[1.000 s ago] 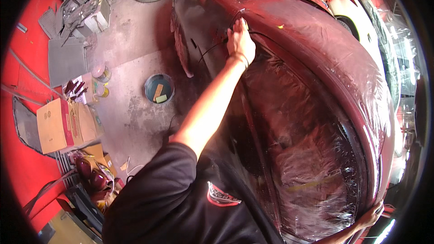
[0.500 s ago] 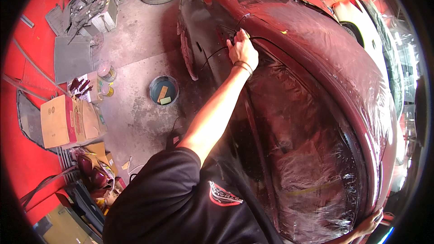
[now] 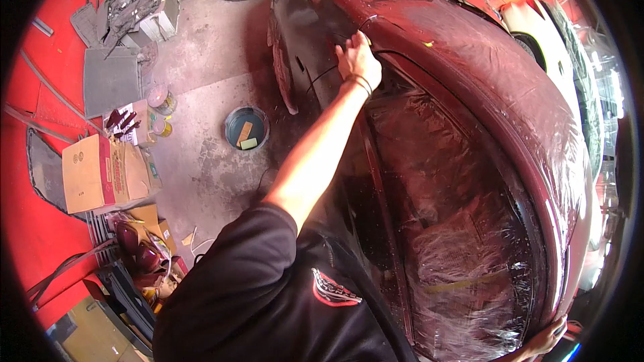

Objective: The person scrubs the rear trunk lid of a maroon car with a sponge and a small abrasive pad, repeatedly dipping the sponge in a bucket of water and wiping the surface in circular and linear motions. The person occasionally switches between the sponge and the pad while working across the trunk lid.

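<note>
A dark red car body, masked with clear plastic film over its door opening, fills the right of the view. My left arm reaches forward, and my left hand is at the front pillar beside the dark seal strip. Its fingers are curled against the painted edge; a small yellowish bit shows at the fingertips, too small to name. At the lower right, my right hand lies on the curved roof edge, fingers stretched along it, with nothing seen in it.
On the floor to the left stands a dark round tub with two small blocks in it. Further left are a cardboard box, tins and grey car panels. A loose dark panel stands ahead.
My left hand has shifted slightly left along the pillar, and its fingers look more curled. My right hand stays on the roof edge. The view has tilted a little.
</note>
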A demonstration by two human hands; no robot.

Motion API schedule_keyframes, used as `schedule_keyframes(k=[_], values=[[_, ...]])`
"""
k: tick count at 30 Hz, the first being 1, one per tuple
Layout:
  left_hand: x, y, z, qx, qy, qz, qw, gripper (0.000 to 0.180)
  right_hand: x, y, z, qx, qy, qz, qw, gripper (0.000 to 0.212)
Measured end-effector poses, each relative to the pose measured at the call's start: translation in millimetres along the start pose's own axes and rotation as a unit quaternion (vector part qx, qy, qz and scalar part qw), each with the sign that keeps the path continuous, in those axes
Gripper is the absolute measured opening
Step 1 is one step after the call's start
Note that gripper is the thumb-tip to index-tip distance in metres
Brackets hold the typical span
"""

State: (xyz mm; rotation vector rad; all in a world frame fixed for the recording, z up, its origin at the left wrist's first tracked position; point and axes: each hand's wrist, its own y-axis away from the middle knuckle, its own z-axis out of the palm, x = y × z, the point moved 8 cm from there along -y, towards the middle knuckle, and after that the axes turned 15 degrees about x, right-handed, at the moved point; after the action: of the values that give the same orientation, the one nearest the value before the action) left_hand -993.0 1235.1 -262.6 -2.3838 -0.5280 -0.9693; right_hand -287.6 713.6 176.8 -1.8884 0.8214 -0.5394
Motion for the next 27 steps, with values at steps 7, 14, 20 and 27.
schedule_keyframes(k=[7,14,20,27], values=[[20,19,-5,0.012,0.006,0.024,1.000,0.073,16,1,2,-0.008,-0.037,-0.007,0.999,0.060],[29,42,1,0.061,-0.002,0.067,0.996,0.075,32,-4,8,0.003,-0.036,0.003,0.999,0.061],[24,25,-2,0.125,0.004,0.058,0.991,0.061,17,-3,7,-0.008,-0.006,0.027,1.000,0.063],[15,5,-3,0.033,0.017,0.010,0.999,0.063,20,-1,3,0.000,-0.002,0.005,1.000,0.062]])
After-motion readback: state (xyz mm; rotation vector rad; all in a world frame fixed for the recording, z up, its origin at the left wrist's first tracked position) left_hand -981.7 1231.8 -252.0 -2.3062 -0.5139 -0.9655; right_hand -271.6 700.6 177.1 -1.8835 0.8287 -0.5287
